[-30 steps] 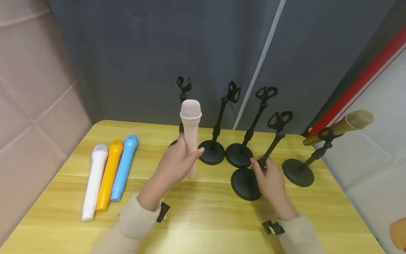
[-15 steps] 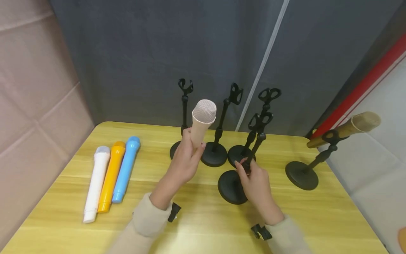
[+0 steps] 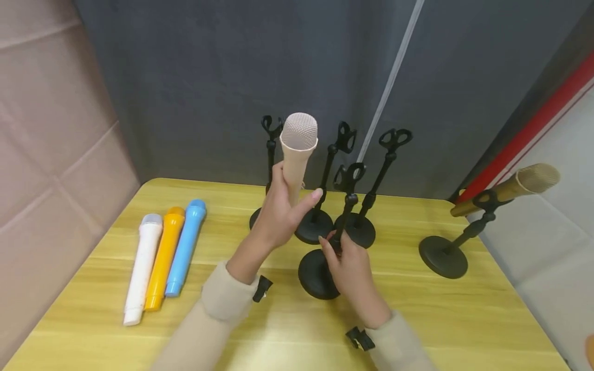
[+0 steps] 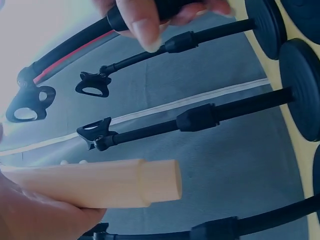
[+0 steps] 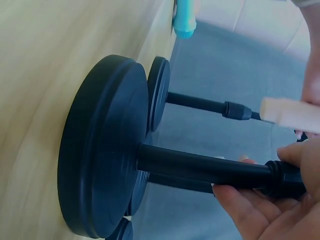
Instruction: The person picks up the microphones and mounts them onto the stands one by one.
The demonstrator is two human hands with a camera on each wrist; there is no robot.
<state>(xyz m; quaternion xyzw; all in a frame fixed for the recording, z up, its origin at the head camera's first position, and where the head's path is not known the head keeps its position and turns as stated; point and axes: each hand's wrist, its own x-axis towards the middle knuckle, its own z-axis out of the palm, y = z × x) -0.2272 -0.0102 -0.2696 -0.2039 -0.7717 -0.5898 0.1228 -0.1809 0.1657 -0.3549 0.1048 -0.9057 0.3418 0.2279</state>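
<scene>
In the head view my left hand (image 3: 276, 219) grips a beige microphone (image 3: 299, 135) by its handle, mesh head up and tilted. The left wrist view shows the lower end of that microphone (image 4: 120, 185), apart from any stand. My right hand (image 3: 353, 270) holds the pole of a black microphone stand (image 3: 319, 275) just below its collar. Its clip, right of the beige microphone, holds nothing. In the right wrist view the round base of this stand (image 5: 105, 150) is close to the tabletop; I cannot tell whether it touches.
Behind are a left stand (image 3: 271, 159), a middle stand (image 3: 313, 225) and a right stand (image 3: 371, 198). A stand (image 3: 444, 256) at far right carries a gold microphone (image 3: 510, 188). White (image 3: 143, 270), orange (image 3: 165, 257) and blue microphones (image 3: 186, 247) lie on the wooden table (image 3: 278, 340).
My right hand has shifted the black stand leftward, towards the beige microphone. My left hand has moved slightly right and raised the microphone, its head tilting towards the camera.
</scene>
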